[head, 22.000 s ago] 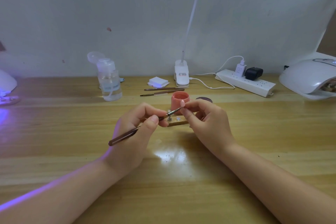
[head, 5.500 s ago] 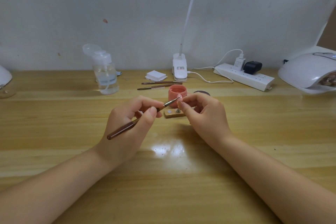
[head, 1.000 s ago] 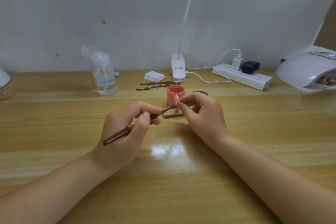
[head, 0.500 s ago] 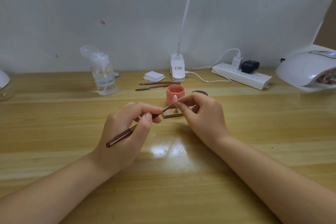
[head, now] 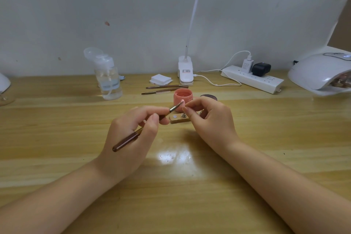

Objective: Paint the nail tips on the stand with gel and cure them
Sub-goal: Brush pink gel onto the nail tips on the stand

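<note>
At the middle of the wooden table (head: 57, 129), the left hand (head: 131, 137) pinches a slim brown-handled gel brush (head: 133, 137) like a pen, its bristles meeting a small pink nail tip (head: 182, 102). The right hand (head: 210, 121), fingers curled, pinches that tip's holder, lifted near eye level, likely for steadier strokes. Directly below sits the small wooden stand (head: 178, 118). The open pink gel jar (head: 182, 98) waits just behind at twelve o'clock; the white curing lamp (head: 321, 72) sits at two o'clock.

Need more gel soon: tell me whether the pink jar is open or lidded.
Open: the pink jar shows a bare rim and pink inside, no lid on it.
</note>
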Motion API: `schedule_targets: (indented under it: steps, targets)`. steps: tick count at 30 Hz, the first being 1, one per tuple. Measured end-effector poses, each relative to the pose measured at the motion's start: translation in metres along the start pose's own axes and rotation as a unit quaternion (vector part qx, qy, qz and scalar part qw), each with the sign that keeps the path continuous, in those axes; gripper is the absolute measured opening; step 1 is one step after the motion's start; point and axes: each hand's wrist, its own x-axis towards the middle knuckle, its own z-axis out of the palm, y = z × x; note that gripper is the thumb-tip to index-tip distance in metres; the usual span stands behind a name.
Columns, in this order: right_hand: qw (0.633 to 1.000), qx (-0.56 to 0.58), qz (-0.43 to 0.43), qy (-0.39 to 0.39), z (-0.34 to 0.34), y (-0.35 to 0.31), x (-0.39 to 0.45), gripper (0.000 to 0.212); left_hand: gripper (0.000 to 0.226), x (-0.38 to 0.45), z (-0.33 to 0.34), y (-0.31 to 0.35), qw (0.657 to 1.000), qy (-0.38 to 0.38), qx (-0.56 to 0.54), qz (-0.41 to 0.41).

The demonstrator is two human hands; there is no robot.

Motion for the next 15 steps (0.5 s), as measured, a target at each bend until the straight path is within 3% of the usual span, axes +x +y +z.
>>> schedule_targets:
  steps: [15]
  targets:
    - [1.000, 0.020, 0.012, -0.013, -0.0002, -0.0004, 0.0000, 0.007, 0.030, -0.0003, 0.0017, -0.0032, 0.999, 0.001, -0.030, -0.018]
